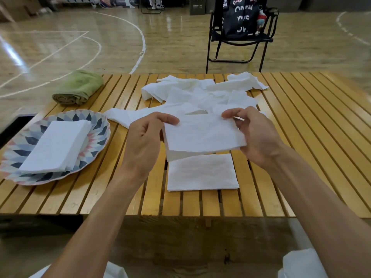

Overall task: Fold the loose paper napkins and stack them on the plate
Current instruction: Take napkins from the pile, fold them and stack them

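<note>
one plate point(96, 125), one rolled green towel point(77, 88), one folding chair point(241, 39), two hands, one flat folded napkin point(202, 173), loose napkins uncountable.

black bag point(242, 16) on folding chair, white print "OPEN THE", rest unreadable

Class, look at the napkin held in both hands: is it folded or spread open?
Folded. The held napkin shows doubled layers along its near edge, pinched by the left hand and right hand.
</note>
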`<state>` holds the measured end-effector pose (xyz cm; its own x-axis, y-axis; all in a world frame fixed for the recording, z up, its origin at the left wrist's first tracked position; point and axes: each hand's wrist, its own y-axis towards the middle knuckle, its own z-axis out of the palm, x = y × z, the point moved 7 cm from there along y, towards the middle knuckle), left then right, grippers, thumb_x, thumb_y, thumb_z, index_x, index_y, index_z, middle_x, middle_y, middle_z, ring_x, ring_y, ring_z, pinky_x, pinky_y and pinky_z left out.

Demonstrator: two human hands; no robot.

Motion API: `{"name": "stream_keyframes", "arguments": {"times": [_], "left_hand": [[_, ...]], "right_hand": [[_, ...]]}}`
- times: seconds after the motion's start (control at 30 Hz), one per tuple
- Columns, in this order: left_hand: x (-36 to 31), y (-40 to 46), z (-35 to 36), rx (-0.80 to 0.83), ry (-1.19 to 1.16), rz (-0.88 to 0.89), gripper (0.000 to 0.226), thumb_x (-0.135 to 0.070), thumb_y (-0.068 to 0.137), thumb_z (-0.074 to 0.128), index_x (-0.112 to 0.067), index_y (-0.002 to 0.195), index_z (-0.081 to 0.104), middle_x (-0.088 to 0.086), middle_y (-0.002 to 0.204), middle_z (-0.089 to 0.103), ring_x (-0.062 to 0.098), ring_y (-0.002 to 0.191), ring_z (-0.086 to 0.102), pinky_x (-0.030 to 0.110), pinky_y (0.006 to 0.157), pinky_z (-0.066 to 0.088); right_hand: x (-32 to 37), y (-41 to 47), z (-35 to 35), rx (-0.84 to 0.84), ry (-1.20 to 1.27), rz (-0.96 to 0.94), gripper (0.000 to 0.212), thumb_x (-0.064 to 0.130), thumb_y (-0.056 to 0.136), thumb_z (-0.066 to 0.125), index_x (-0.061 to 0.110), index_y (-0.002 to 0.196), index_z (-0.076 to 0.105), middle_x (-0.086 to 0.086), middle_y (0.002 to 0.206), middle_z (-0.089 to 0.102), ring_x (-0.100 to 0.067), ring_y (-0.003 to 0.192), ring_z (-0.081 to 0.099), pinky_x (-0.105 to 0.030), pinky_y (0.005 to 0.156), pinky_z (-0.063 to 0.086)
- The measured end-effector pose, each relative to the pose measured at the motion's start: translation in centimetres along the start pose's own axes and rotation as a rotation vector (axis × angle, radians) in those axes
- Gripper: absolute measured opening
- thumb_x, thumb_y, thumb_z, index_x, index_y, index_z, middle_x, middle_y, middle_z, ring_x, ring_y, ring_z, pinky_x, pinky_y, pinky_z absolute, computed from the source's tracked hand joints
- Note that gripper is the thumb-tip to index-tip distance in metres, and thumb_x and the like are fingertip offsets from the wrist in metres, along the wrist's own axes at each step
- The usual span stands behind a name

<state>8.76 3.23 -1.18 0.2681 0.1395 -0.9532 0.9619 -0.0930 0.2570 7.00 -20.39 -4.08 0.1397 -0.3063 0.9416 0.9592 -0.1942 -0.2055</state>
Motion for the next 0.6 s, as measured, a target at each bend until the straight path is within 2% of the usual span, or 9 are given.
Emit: {"name": "stream_keyframes", "arguments": {"times": [0.03,0.1,0.17,0.23,0.27,0.37,0.53,0.6], "left_hand": [[0.1,0.0,0.0,0.001,0.0,-0.002,0.042,-0.01,0.103,0.036,-0.016,0.091,0.076,0.001,0.1,0.071,0.032,0.1,0.061,0.053,0.082,0.051],[-0.1,-0.1,0.0,0.001,0.007,0.002,0.039,-0.014,0.103,0.038,-0.017,0.093,0.076,-0.004,0.098,0.072,0.03,0.099,0.062,0.052,0.086,0.051],[-0.3,-0.2,0.1,0.007,0.043,0.011,0.032,-0.015,0.102,0.045,-0.021,0.094,0.075,-0.012,0.095,0.071,0.02,0.089,0.063,0.043,0.079,0.053],[-0.4,-0.3,0.3,0.022,0.064,0.017,0.022,-0.013,0.099,0.055,-0.024,0.095,0.074,-0.016,0.094,0.071,0.01,0.082,0.065,0.03,0.072,0.052],[-0.3,-0.4,0.4,0.034,0.067,0.015,0.02,-0.01,0.097,0.059,-0.025,0.096,0.073,-0.017,0.095,0.07,0.004,0.084,0.067,0.024,0.073,0.054],[-0.1,-0.5,0.8,0.071,0.064,0.009,0.025,-0.004,0.094,0.062,-0.026,0.099,0.071,-0.015,0.104,0.068,0.004,0.092,0.069,0.023,0.075,0.058],[0.5,-0.5,1.1,0.143,0.092,-0.074,0.026,-0.004,0.094,0.063,-0.025,0.107,0.07,-0.014,0.108,0.066,0.001,0.09,0.069,0.02,0.072,0.057],[1.3,-0.6,1.2,0.194,0.14,-0.135,0.026,-0.006,0.093,0.064,-0.024,0.111,0.069,-0.012,0.108,0.068,0.002,0.087,0.07,0.02,0.07,0.057]], "right_hand": [[-0.1,0.1,0.0,0.011,0.004,0.01,0.031,0.022,0.098,0.044,0.01,0.09,0.07,-0.011,0.106,0.074,-0.028,0.092,0.067,-0.044,0.078,0.05],[-0.1,0.1,0.1,0.027,-0.07,-0.004,0.024,0.027,0.099,0.053,0.011,0.101,0.071,-0.006,0.105,0.075,-0.024,0.09,0.068,-0.044,0.079,0.052],[-0.2,0.1,0.0,0.027,-0.173,-0.019,0.022,0.021,0.096,0.064,0.016,0.117,0.068,0.002,0.103,0.075,-0.016,0.089,0.07,-0.036,0.078,0.055],[-0.4,-0.1,0.1,0.043,-0.197,0.0,0.037,0.014,0.092,0.069,0.022,0.127,0.061,-0.002,0.112,0.074,-0.015,0.092,0.074,-0.029,0.076,0.057],[-0.5,-0.1,0.2,0.059,-0.208,0.014,0.042,0.012,0.091,0.071,0.023,0.13,0.059,-0.005,0.116,0.072,-0.016,0.095,0.074,-0.027,0.075,0.057],[-0.6,-0.3,0.5,0.102,-0.284,0.051,0.047,0.013,0.087,0.075,0.022,0.13,0.059,-0.008,0.121,0.069,-0.018,0.096,0.074,-0.024,0.073,0.059],[-1.2,-0.3,0.3,0.14,-0.449,0.118,0.038,0.011,0.086,0.077,0.021,0.12,0.063,-0.006,0.115,0.071,-0.019,0.091,0.076,-0.03,0.074,0.062],[-1.6,0.0,-0.1,0.14,-0.566,0.14,0.037,0.01,0.085,0.078,0.023,0.116,0.063,-0.008,0.113,0.071,-0.021,0.091,0.075,-0.036,0.08,0.063]]}}
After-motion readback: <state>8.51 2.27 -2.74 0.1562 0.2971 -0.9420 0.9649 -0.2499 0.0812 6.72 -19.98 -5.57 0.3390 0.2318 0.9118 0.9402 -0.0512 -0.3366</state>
